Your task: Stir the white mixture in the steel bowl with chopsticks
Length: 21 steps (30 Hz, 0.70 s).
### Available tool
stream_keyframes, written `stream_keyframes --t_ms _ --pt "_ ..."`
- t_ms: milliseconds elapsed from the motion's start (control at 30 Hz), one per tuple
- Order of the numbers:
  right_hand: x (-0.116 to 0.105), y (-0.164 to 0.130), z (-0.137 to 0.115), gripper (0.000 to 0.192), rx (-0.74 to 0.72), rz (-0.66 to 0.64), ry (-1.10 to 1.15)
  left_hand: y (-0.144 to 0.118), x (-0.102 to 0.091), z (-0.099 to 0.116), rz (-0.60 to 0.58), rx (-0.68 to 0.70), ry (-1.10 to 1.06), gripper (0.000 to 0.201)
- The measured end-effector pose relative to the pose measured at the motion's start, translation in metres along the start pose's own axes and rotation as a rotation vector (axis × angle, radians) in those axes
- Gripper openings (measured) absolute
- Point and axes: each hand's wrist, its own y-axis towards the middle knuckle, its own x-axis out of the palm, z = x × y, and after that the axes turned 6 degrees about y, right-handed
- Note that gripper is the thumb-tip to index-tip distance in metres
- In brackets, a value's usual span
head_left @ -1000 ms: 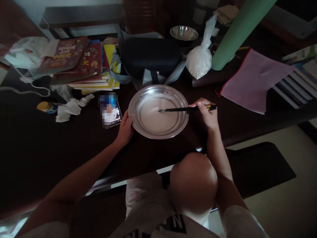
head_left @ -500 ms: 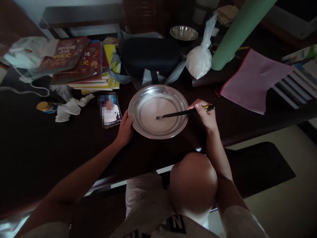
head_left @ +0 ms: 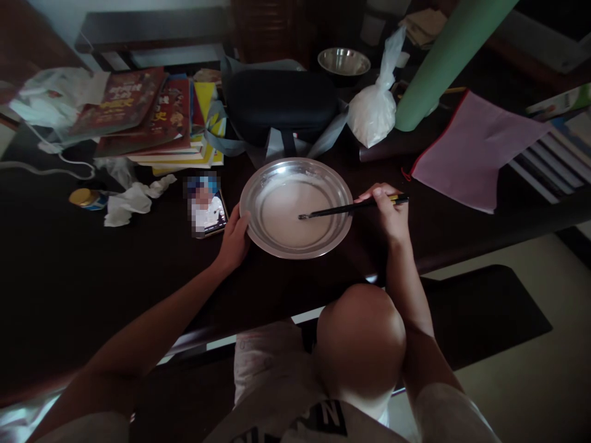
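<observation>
Head view, mid-frame: shallow metal dish (head_left: 258,231) sits on the dark tabletop (head_left: 115,271), holding a thin white liquid (head_left: 286,212). Left hand (head_left: 234,240) cups the dish's left rim, fingers wrapped on the edge, likely to keep it from sliding. Right hand (head_left: 388,212) pinches dark chopsticks (head_left: 344,209) near their far end; tips dip into the liquid right of centre, held low and nearly flat to suit the shallow dish. Phone (head_left: 206,212) lies just left of the dish. Book stack (head_left: 152,117) upper left; white knotted bag (head_left: 373,111) above.
</observation>
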Motion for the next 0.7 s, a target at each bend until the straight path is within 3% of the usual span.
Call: stream_keyframes --t_ms 133,267,433,600,700 --pt "0.0003 0.0008 -0.0001 0.047 -0.014 -0.079 -0.049 0.0002 -0.0006 -0.0002 -0.004 0.005 0.014 0.054" --pt "0.0000 0.0010 0.0003 0.049 -0.013 0.001 -0.039 0.0003 -0.0009 0.0005 -0.019 0.014 0.030 0.055" --pt "0.0000 0.0005 0.0010 0.046 -0.010 -0.092 -0.041 -0.0002 -0.0004 0.0017 -0.009 -0.007 0.022 0.054" --pt "-0.0010 0.0004 0.0005 0.045 -0.015 -0.007 -0.020 -0.0005 0.0004 0.0016 -0.001 0.002 0.014 0.056" --pt "-0.0004 0.0008 0.0002 0.043 -0.019 -0.071 -0.013 -0.0003 -0.0002 0.0015 0.002 -0.011 0.019 0.054"
